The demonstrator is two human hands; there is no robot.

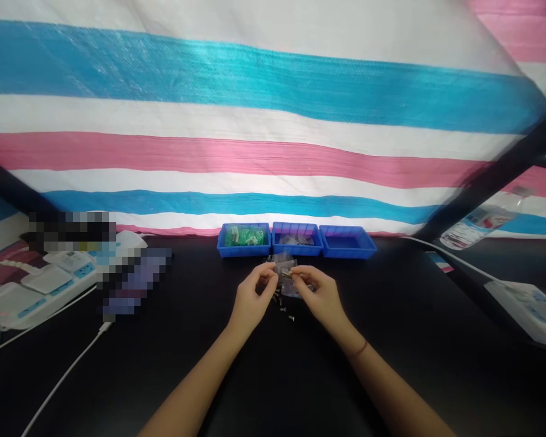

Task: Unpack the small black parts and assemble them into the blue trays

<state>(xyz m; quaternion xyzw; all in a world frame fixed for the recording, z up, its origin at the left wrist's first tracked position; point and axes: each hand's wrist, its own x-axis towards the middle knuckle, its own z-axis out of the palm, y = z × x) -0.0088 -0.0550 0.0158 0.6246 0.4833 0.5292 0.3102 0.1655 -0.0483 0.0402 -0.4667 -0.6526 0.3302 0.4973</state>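
My left hand (253,292) is closed in a pinch at the left edge of a small clear plastic bag (284,263). My right hand (319,294) pinches from the other side, with a small shiny metal piece (287,273) at its fingertips; its exact kind is too small to tell. More clear plastic (291,287) lies on the black table under the fingers. Several small screws are scattered just below the hands, the nearest screw (291,318) lying apart from the others. The fingertips partly cover the bag and the pile.
Behind the hands stand three blue trays: a left tray (221,247) with green packets, a middle tray (276,249) with clear bags, a right tray (349,243). Power strips (31,300) and cables lie at left, a water bottle (480,223) and another power strip (528,309) at right.
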